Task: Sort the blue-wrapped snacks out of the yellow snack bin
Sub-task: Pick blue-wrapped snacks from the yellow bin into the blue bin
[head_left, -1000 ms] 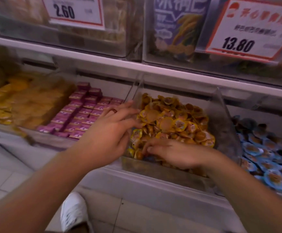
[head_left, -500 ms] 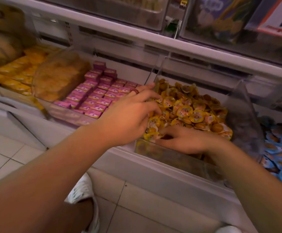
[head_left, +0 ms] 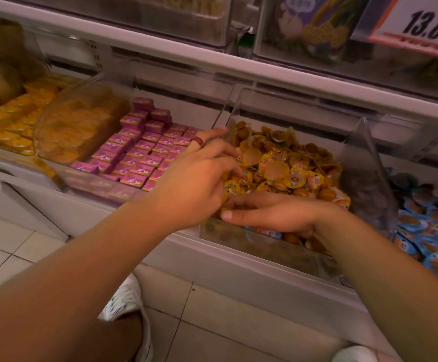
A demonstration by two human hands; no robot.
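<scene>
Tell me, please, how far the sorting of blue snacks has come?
Done: cannot be judged; the blue bin to the right is filled. In hand: left hand and right hand dig in the front of the yellow snack bin. Left: one blue-wrapped snack shows under the right hand; more may be buried.

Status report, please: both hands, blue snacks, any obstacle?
Left hand and right hand both digging in the yellow snack bin. One blue-wrapped snack under right hand, grip unclear. No obstacle seen.
</scene>
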